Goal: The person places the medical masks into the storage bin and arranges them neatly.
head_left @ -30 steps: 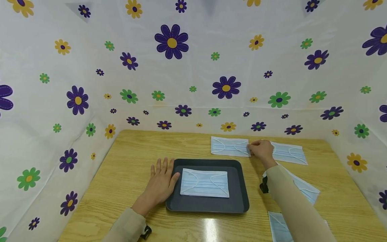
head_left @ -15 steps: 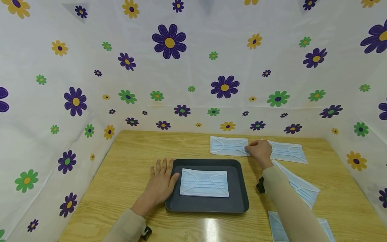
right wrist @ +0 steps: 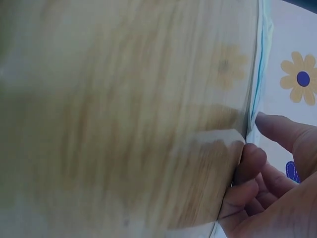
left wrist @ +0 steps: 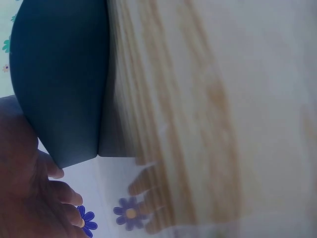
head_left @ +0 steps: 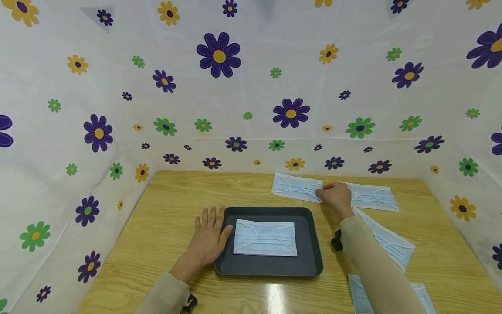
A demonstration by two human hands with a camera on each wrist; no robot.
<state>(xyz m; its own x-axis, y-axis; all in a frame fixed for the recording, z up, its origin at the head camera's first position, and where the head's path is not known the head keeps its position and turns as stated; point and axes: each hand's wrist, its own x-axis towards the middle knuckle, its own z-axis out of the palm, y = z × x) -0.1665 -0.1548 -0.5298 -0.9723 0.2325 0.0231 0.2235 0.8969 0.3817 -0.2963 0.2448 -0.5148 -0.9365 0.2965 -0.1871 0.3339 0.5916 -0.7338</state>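
My right hand (head_left: 336, 196) pinches the right end of a light blue face mask (head_left: 296, 186) at the back of the table. In the right wrist view, thumb and fingertips (right wrist: 252, 153) meet at the edge of that mask (right wrist: 258, 69), low over the wood. Fingers straight, my left hand (head_left: 209, 237) lies against the left rim of a dark grey tray (head_left: 270, 268). The left wrist view has the tray wall (left wrist: 59, 79) beside the hand (left wrist: 39, 188). Inside the tray, face masks (head_left: 265, 237) lie flat in a neat stack, ear loops on top.
Right of my right hand lies another face mask (head_left: 374, 197). A slanted mask (head_left: 392, 240) and more mask material (head_left: 421, 294) at the front right are partly covered by my right sleeve (head_left: 376, 261). A flower-printed white sheet (head_left: 251, 87) walls the wooden table (head_left: 164, 196) at back and sides.
The mask pinched by my right hand has turned slightly, its left end rising toward the back. The right hand has shifted a little left; the left hand and tray stay put.
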